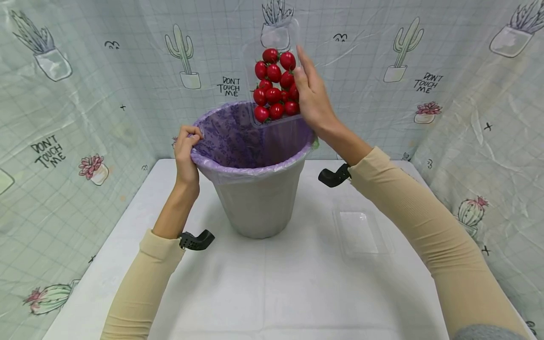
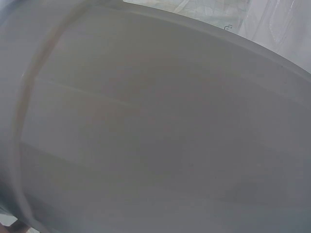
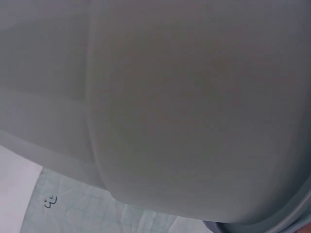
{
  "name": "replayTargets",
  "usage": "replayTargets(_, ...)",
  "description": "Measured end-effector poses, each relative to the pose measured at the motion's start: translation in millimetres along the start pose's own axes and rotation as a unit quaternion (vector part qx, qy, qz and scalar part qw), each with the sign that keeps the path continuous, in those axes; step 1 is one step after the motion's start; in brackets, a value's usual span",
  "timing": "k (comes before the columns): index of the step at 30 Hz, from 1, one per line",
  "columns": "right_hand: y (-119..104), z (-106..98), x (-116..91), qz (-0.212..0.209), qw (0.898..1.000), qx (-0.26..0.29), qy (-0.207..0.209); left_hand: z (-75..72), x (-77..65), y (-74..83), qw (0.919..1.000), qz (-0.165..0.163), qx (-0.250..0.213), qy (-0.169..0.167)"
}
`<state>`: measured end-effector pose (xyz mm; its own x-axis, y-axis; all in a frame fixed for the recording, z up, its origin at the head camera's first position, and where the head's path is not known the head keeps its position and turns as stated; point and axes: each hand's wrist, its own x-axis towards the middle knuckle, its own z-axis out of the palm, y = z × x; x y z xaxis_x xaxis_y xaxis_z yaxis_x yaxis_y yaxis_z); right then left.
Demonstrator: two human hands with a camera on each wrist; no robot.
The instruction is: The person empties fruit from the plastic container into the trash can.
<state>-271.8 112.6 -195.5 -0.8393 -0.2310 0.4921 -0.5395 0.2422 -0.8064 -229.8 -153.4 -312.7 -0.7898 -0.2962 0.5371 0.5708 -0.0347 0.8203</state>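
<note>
A pale grey bin (image 1: 260,203) stands on the table, lined with a purple patterned bag (image 1: 229,134) folded over its rim. My left hand (image 1: 185,151) grips the rim on the left, fingers curled over the edge. With my right hand (image 1: 315,97) I hold a clear plastic tray (image 1: 271,123) by its right side, tilted up over the bin's back right opening. Several red cherry tomatoes (image 1: 274,96) with green stems sit together in it. The bin's wall (image 2: 160,116) fills most of the left wrist view, and the same wall (image 3: 194,116) nearly fills the right one; both hide the fingers.
A clear plastic lid or shallow tray (image 1: 361,232) lies on the white table (image 1: 263,283), right of the bin. Sheeting (image 1: 127,61) printed with cacti encloses the table at the back and both sides.
</note>
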Motion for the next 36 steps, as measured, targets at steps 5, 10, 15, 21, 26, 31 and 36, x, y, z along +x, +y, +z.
replayTargets(5,-2,0,-1,-0.018,1.0,0.006,0.0,-0.4,0.0,0.0,1.0,0.001,0.004,-0.002)
replayTargets(10,-4,1,-2,-0.032,0.999,0.002,-0.001,-0.6,-0.2,0.2,1.0,0.0,0.0,0.0)
replayTargets(15,-6,1,-3,-0.035,0.999,0.003,0.002,0.2,0.1,0.8,1.0,0.0,-0.004,-0.001)
replayTargets(21,4,2,4,-0.029,1.0,0.009,0.002,0.0,-0.7,1.7,1.0,-0.001,0.0,-0.001)
replayTargets(26,23,2,16,0.008,1.0,0.023,0.015,-0.2,-0.7,1.2,1.0,0.0,0.005,-0.002)
replayTargets(31,25,2,17,0.022,0.999,0.019,0.017,-0.2,-0.7,1.1,1.0,0.001,0.007,-0.001)
replayTargets(36,12,1,8,-0.007,1.0,0.009,0.009,-0.2,-0.6,1.1,1.0,0.0,0.003,0.0)
